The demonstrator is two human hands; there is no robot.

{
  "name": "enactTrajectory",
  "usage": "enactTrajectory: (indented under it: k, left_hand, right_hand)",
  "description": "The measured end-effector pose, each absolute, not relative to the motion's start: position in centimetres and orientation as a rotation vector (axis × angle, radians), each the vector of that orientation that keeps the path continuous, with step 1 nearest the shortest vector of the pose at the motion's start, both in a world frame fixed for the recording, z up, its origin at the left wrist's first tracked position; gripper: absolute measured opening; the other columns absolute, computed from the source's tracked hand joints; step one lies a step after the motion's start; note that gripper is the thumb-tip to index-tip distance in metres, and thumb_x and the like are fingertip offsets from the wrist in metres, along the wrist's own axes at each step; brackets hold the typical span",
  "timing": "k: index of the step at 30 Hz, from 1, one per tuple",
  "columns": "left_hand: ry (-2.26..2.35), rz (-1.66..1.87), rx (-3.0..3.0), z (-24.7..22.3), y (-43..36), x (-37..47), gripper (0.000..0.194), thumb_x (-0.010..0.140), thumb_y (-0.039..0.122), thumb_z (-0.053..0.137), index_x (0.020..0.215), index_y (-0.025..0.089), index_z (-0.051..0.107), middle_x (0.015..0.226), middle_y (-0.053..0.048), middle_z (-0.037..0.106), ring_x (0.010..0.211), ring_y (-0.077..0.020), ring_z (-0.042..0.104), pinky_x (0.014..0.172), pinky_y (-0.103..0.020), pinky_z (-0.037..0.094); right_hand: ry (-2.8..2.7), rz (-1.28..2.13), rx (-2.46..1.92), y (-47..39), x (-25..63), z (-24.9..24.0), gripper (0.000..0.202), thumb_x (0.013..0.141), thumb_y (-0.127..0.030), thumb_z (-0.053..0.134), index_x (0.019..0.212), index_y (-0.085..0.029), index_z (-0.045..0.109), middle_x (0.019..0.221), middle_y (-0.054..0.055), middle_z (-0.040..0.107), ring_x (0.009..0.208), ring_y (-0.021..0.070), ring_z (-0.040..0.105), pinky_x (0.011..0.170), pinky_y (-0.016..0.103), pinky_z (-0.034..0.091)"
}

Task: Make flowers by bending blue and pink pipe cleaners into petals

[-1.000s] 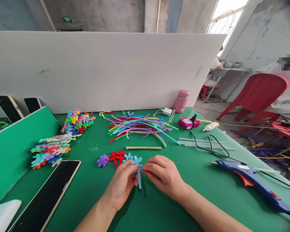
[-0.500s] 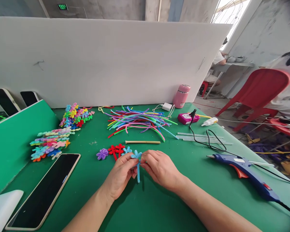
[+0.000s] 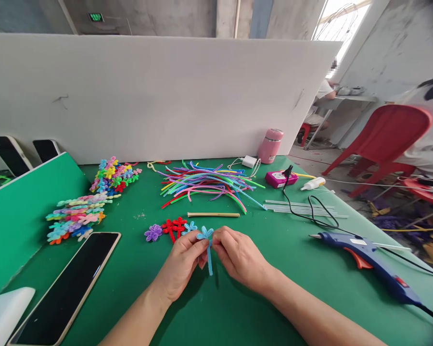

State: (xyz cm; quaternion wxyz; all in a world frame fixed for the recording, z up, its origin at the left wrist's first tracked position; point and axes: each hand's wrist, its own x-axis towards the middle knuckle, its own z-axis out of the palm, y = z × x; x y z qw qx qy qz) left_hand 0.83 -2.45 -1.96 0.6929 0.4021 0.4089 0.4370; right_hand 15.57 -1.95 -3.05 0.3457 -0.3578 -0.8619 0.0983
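Between my two hands is a light blue pipe-cleaner flower [image 3: 205, 233], its petals up and its straight stem hanging down. My left hand [image 3: 182, 263] pinches it from the left, thumb and fingers closed at the base of the petals. My right hand [image 3: 238, 253] is closed in a pinch at the flower's right side; its fingertips are partly hidden. Just beyond my left hand lie a purple flower [image 3: 153, 233], two red flowers [image 3: 173, 227] and another blue flower [image 3: 190, 228]. A thin wooden stick [image 3: 213, 215] lies behind the hands.
Loose pipe cleaners [image 3: 209, 182] are heaped at the back. Finished flowers [image 3: 77, 216] are piled at left, near a phone [image 3: 67, 288]. At right lie a glue gun [image 3: 364, 262], glue sticks [image 3: 303, 208], a black cord [image 3: 321, 221] and a pink bottle [image 3: 271, 145].
The flower has shifted slightly right and its stem now leans a little. Both hands keep their pinch close together. The camera view has tipped slightly.
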Motion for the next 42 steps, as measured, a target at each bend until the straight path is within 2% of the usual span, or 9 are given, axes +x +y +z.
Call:
enactTrajectory:
  k: [7, 13, 20, 25, 27, 30, 32, 35, 42]
  left_hand:
    - [0.954, 0.984, 0.958, -2.3, -2.4, 0.7, 0.018, 0.072, 0.027, 0.058, 0.063, 0.015, 0.05, 0.055, 0.004, 0.042, 0.053, -0.0076, 0.036, 0.051, -0.021, 0.031]
    - [1.025, 0.922, 1.314, -2.6, -2.4, 0.6, 0.024, 0.079, 0.032, 0.048, 0.061, 0.017, 0.044, 0.055, 0.005, 0.036, 0.053, -0.0088, 0.031, 0.05, -0.022, 0.027]
    - [1.1, 0.863, 1.619, -2.3, -2.7, 0.7, 0.025, 0.08, 0.03, 0.044, 0.059, 0.018, 0.039, 0.056, 0.005, 0.028, 0.053, -0.0091, 0.023, 0.047, -0.022, 0.021]
    - [1.023, 0.906, 1.298, -2.6, -2.4, 0.5, 0.022, 0.079, 0.032, 0.047, 0.064, 0.017, 0.044, 0.057, 0.005, 0.032, 0.053, -0.0087, 0.027, 0.049, -0.022, 0.025]
    - [0.973, 0.922, 1.118, -2.6, -2.3, 0.4, 0.02, 0.078, 0.032, 0.05, 0.065, 0.017, 0.046, 0.057, 0.005, 0.035, 0.054, -0.0084, 0.03, 0.05, -0.021, 0.027]
    - [0.914, 0.946, 0.92, -2.4, -2.4, 0.4, 0.016, 0.073, 0.028, 0.057, 0.065, 0.016, 0.05, 0.057, 0.004, 0.038, 0.054, -0.0077, 0.032, 0.051, -0.02, 0.029]
    - [0.889, 0.947, 0.841, -2.2, -2.4, 0.4, 0.014, 0.071, 0.026, 0.06, 0.064, 0.016, 0.052, 0.056, 0.004, 0.039, 0.054, -0.007, 0.033, 0.051, -0.019, 0.029]
    - [0.849, 0.928, 0.801, -2.1, -2.5, 0.3, 0.015, 0.071, 0.024, 0.061, 0.062, 0.015, 0.054, 0.056, 0.004, 0.039, 0.053, -0.0062, 0.032, 0.051, -0.018, 0.029]
    - [0.739, 0.865, 0.812, -1.9, -2.4, 0.3, 0.012, 0.073, 0.025, 0.06, 0.069, 0.013, 0.059, 0.055, 0.005, 0.034, 0.05, -0.0057, 0.026, 0.047, -0.018, 0.025]
  right_hand:
    - [-1.831, 0.695, -1.142, -2.0, 15.8, -2.8, 0.011, 0.085, -0.024, 0.037, 0.084, -0.017, 0.046, 0.067, -0.001, 0.051, 0.058, 0.01, 0.045, 0.054, 0.019, 0.038]
    - [-1.841, 0.91, -1.19, -1.9, 15.5, -2.7, 0.018, 0.079, -0.024, 0.042, 0.065, -0.015, 0.049, 0.056, -0.003, 0.043, 0.053, 0.0084, 0.036, 0.049, 0.019, 0.031]
    - [-1.781, 0.881, -1.21, -1.9, 14.9, -3.1, 0.018, 0.068, -0.015, 0.044, 0.052, -0.016, 0.038, 0.049, -0.006, 0.032, 0.046, 0.0061, 0.028, 0.042, 0.018, 0.022]
    - [-1.767, 0.928, -1.155, -1.9, 15.3, -3.0, 0.022, 0.079, -0.025, 0.041, 0.061, -0.015, 0.048, 0.054, -0.003, 0.041, 0.05, 0.0077, 0.035, 0.046, 0.019, 0.031]
    - [-1.767, 0.853, -1.117, -1.8, 15.6, -3.0, 0.02, 0.082, -0.027, 0.04, 0.071, -0.014, 0.052, 0.06, -0.001, 0.047, 0.054, 0.0088, 0.04, 0.05, 0.02, 0.035]
    - [-1.838, 0.656, -1.014, -1.8, 16.0, -3.2, 0.011, 0.078, -0.023, 0.048, 0.084, -0.016, 0.054, 0.07, 0.001, 0.054, 0.059, 0.0102, 0.046, 0.055, 0.022, 0.041]
    - [-1.918, 0.577, -0.917, -1.8, 16.1, -3.3, 0.013, 0.076, -0.019, 0.051, 0.089, -0.017, 0.054, 0.078, 0.003, 0.056, 0.065, 0.0111, 0.051, 0.058, 0.022, 0.044]
    - [-2.01, 0.453, -0.837, -1.8, 16.2, -3.3, 0.015, 0.08, -0.018, 0.049, 0.093, -0.019, 0.055, 0.082, 0.005, 0.058, 0.07, 0.0114, 0.054, 0.059, 0.021, 0.046]
    - [-2.148, 0.064, -0.774, -1.5, 16.4, -3.1, 0.011, 0.082, -0.02, 0.048, 0.09, -0.019, 0.055, 0.077, 0.004, 0.061, 0.066, 0.0125, 0.053, 0.059, 0.025, 0.043]
